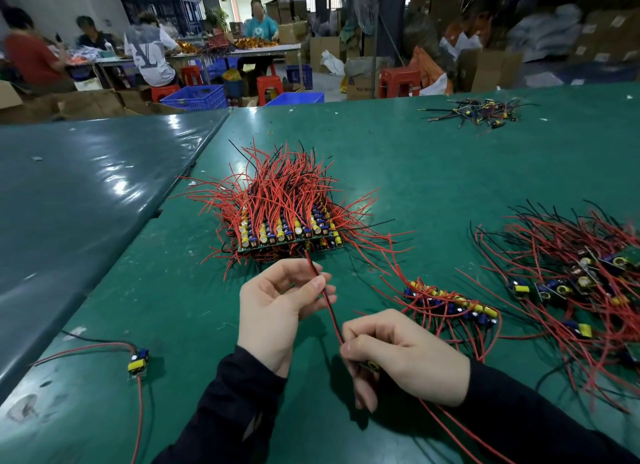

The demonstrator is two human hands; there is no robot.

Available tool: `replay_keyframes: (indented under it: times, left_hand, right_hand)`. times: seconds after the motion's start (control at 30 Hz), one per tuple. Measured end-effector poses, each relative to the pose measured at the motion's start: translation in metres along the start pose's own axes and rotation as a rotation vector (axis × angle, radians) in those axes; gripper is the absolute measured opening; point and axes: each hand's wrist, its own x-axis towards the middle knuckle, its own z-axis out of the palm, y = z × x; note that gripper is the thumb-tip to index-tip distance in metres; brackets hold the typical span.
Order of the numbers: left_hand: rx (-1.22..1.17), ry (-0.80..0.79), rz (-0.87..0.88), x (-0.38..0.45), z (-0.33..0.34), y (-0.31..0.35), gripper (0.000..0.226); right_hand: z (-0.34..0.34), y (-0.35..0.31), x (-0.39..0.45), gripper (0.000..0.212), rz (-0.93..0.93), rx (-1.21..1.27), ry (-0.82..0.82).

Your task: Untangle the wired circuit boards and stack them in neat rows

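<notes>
A neat stack of circuit boards (287, 235) with red and black wires fanning upward sits on the green table (415, 173) in front of me. My right hand (401, 356) grips a small circuit board (370, 365) with yellow parts. Its red and black wire pair (329, 304) runs up and left to my left hand (277, 301), which pinches it between thumb and fingers. A short row of boards (453, 306) lies right of my hands. A big tangled pile of wired boards (575, 287) covers the right side.
One loose board (138, 361) with long wires lies at the near left. A small heap of dark wired parts (478, 112) rests at the far right. A glossy grey sheet (79, 193) covers the left table. People work at tables behind, among crates, stools and cartons.
</notes>
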Motion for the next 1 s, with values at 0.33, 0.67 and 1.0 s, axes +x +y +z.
replay_keyframes:
  times: [0.33,0.67,1.0]
  left_hand:
    - [-0.034,-0.006,-0.03,0.004,-0.006,0.005,0.015]
    - [-0.078,-0.058,-0.095,0.005,-0.008,0.013,0.014]
    - [-0.151,-0.086,-0.178,0.009,-0.012,0.015,0.026]
  right_hand:
    - [-0.001,0.002,0.0,0.023,0.008,0.014,-0.009]
    - [-0.001,0.004,-0.001,0.026,0.032,0.064,-0.119]
    - [-0.002,0.004,0.0,0.027,0.028,0.107,-0.168]
